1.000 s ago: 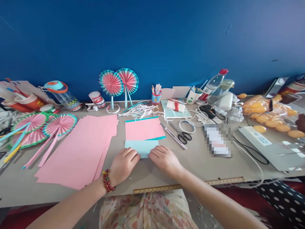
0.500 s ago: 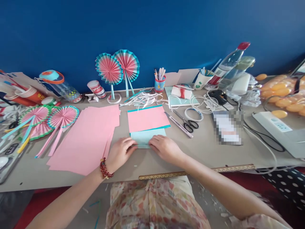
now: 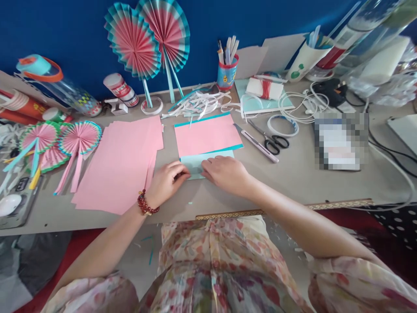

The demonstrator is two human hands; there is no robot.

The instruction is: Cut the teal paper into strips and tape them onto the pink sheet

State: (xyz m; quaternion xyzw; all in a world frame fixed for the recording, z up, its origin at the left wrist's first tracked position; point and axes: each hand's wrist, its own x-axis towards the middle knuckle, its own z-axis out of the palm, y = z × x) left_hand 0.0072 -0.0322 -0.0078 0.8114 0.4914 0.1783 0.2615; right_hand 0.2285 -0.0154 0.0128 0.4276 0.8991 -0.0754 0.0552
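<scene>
A light blue sheet of paper (image 3: pixel 208 160) lies near the table's front edge, partly under a pink sheet with blue strips along its long edges (image 3: pixel 206 135). My left hand (image 3: pixel 167 180), with a beaded bracelet at the wrist, pinches the light blue paper at its near left corner. My right hand (image 3: pixel 224 174) has its fingers bent together and pressed on the right part of that paper's near edge, hiding that corner. To the right of the pink sheet are a pink utility knife (image 3: pixel 260 147) and black-handled scissors (image 3: pixel 272 142).
Left of my hands lies a stack of pink paper (image 3: pixel 117 165), with small folded paper fans (image 3: pixel 80 138) beyond it. Two larger fans (image 3: pixel 133 48) lean on the blue wall. White paper strips (image 3: pixel 198 102), a tape roll (image 3: pixel 283 125) and a pen cup (image 3: pixel 227 74) stand behind; a blurred-out phone-like item (image 3: pixel 340 143) is right.
My view has tilted down and come closer, so everything sits higher in the picture. My right hand lies flatter over the light blue paper's near edge; my left hand keeps its hold.
</scene>
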